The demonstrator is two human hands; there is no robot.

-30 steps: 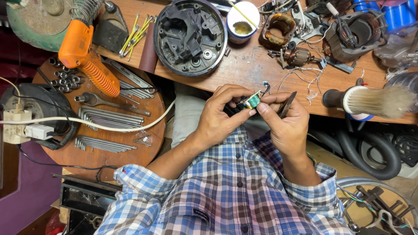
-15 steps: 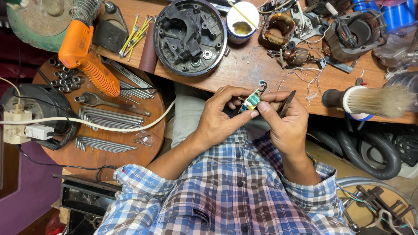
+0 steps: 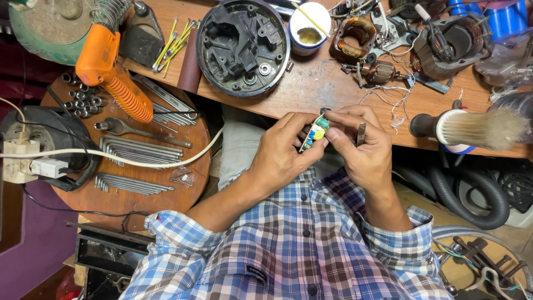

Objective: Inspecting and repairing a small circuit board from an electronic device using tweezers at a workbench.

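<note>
Nearest to me are my plaid sleeves, and from them both forearms rise toward the edge of the wooden workbench (image 3: 333, 94). My left hand (image 3: 280, 153) and right hand (image 3: 363, 153) meet just below that edge, with a small circuit board (image 3: 314, 133) held between them. The board stands almost on edge, its long axis running from lower left to upper right, its green, yellow and blue parts facing my right hand. My left fingers (image 3: 297, 123) curl over it from the left and pinch its back and edge; my right thumb and forefinger press against its component side. Both hands touch it, so neither is nearer, though the left seems to carry more of the grip. Tucked between my right fingers is also a thin dark metal tool (image 3: 361, 133), standing roughly upright just beside the board; I cannot tell whether it is tweezers or a blade.

Beyond my hands, on the bench, lies a round black motor housing (image 3: 242, 47), a white cup of paste (image 3: 309, 22), copper-wound coils (image 3: 355, 36) and, to the right, a brush (image 3: 472, 129) lying on its side. Off to my left, a round wooden stand (image 3: 139, 200) holds hex keys (image 3: 139, 153), and an orange heat tool (image 3: 111, 72) lies above it.
</note>
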